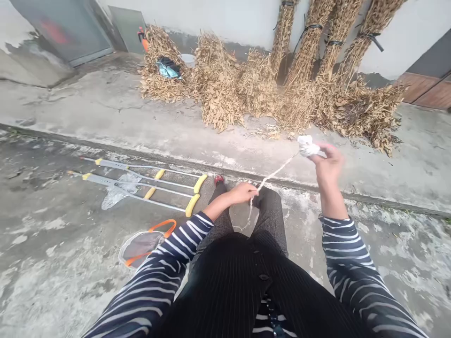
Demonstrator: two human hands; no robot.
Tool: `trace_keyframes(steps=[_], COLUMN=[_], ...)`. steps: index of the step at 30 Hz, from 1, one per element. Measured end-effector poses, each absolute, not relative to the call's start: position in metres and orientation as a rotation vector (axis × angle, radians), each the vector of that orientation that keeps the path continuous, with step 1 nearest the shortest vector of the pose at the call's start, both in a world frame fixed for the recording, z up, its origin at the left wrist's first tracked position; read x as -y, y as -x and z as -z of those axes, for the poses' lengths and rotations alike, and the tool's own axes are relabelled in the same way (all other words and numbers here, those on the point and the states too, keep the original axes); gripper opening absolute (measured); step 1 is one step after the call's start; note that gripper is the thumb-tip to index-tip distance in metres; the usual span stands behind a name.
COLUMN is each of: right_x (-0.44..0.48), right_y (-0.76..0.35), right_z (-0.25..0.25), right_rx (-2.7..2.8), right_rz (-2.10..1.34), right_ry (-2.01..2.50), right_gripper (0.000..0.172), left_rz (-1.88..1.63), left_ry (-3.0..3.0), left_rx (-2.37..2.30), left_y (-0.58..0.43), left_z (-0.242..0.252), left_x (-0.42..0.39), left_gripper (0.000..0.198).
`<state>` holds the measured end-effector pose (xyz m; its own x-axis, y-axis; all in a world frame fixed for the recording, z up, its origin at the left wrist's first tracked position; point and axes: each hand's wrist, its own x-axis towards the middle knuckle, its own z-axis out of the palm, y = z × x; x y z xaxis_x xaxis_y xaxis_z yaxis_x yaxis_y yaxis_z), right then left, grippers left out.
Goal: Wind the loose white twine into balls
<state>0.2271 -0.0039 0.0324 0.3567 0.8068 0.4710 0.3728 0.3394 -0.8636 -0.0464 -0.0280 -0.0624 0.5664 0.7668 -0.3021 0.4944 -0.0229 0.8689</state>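
Note:
I sit on the concrete ground with my legs stretched out. My right hand [327,164] is raised and closed round a small white ball of twine [307,145]. A pale strand of twine [276,172] runs taut from the ball down to my left hand [244,192], which pinches it above my knees. A loose end of the strand hangs below the left hand between my legs.
A pair of metal crutches with yellow pads [148,184] lies on the ground to my left. A clear bag with orange handles [144,244] lies by my left elbow. Bundles of dry brown stalks [268,84] are heaped along the white wall beyond a low concrete step [105,150].

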Motion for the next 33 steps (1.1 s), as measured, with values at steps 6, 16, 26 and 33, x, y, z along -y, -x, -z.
trace_keyframes(steps=[6, 16, 26, 33], right_x=[0.010, 0.014, 0.007, 0.026], right_y=[-0.184, -0.169, -0.178, -0.161], right_z=[-0.013, 0.006, 0.036, 0.063], right_rx=[1.217, 1.154, 1.117, 1.770], right_rz=[-1.019, -1.208, -0.860, -0.375], right_ry=[1.181, 1.170, 1.308, 1.639], right_gripper=[0.042, 0.047, 0.040, 0.041], left_rz=[-0.839, -0.892, -0.583, -0.509], left_ry=[-1.554, -1.141, -1.373, -1.310], left_rx=[-1.291, -0.959, -1.131, -0.867], left_y=[0.028, 0.002, 0.054, 0.054], left_z=[0.064, 0.044, 0.064, 0.024], left_x=[0.010, 0.014, 0.030, 0.041], left_gripper=[0.048, 0.014, 0.018, 0.019])
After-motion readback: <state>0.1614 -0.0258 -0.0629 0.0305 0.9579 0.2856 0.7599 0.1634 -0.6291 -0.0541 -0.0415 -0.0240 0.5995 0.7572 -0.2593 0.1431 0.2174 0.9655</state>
